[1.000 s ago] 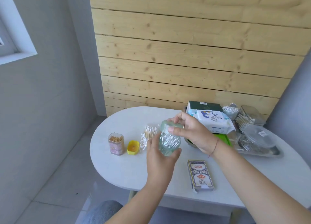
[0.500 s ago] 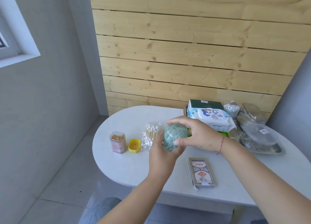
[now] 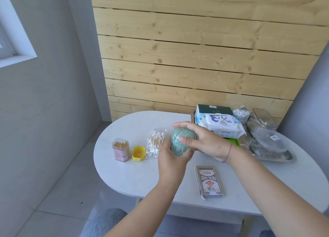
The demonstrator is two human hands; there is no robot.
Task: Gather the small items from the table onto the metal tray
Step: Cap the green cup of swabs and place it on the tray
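Daylight is flooding the scene: bright, soft, even. The window frame [image 3: 17, 46] at upper left is glowing pale, the lightest patch in view. The wooden wall [image 3: 195, 58] is showing evenly lit, grain and knots reading clearly. Faint, diffuse shadows are lying on the white table [image 3: 124, 174] beside the card box [image 3: 209, 182] and under the forearms. The metal tray [image 3: 277, 159] is catching a dull sheen. The wide lens is bending planks and tilting wall edges inward toward the borders. The green jar [image 3: 180, 142] is looking slightly soft, its fine detail smearing.
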